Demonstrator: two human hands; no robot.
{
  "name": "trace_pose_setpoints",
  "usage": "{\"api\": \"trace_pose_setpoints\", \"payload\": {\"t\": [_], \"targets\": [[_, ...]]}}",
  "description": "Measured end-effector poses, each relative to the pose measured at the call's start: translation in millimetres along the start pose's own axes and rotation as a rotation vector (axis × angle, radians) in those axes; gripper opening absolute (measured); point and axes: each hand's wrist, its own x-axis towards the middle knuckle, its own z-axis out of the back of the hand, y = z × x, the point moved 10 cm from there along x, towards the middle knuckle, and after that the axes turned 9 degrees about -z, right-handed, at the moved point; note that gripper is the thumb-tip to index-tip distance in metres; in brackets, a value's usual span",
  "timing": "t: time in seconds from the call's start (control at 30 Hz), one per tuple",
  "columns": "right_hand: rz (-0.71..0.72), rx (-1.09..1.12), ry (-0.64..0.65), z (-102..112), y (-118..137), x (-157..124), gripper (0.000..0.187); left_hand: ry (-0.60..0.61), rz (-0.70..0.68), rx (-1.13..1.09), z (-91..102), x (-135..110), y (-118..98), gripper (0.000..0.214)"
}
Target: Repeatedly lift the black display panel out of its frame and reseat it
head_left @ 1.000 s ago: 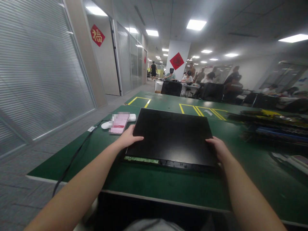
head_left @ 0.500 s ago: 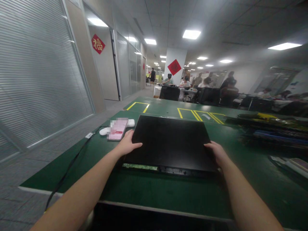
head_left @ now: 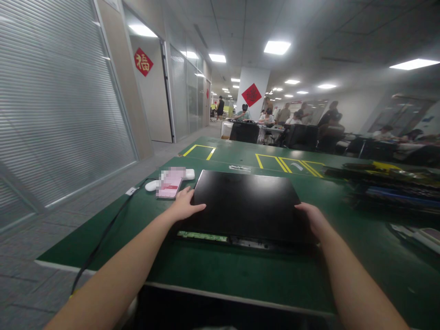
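Note:
A flat black display panel lies in front of me over the green table. Along its near edge show a strip of green circuit board and a dark frame part. My left hand grips the panel's left edge, thumb on the top face and fingers outside. On the opposite edge my right hand holds on, thumb on top, its other fingers mostly hidden. A pink-screened phone lies just beyond my left hand, next to white rounded objects.
Yellow tape outlines mark the far side of the green table. A blurred pile of dark panels stands at right. A black cable crosses the left table edge. Several people sit or stand in the background.
The panel's far edge has dipped lower, uncovering a clear strip behind it, and a light reflection now shows on its face. Both hands keep their hold.

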Motion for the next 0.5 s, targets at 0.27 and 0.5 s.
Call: {"api": "trace_pose_setpoints", "payload": {"t": [0.27, 0.5], "targets": [[-0.066, 0.065, 0.055, -4.8, -4.9, 1.2, 0.010, 0.037, 0.011, -0.017, -4.6, -1.7, -0.8, 0.099], [-0.067, 0.086, 0.086, -8.4, -2.0, -1.0, 0.012, 0.006, -0.003, -0.022, -6.0, 0.6, 2.3, 0.098]]}}
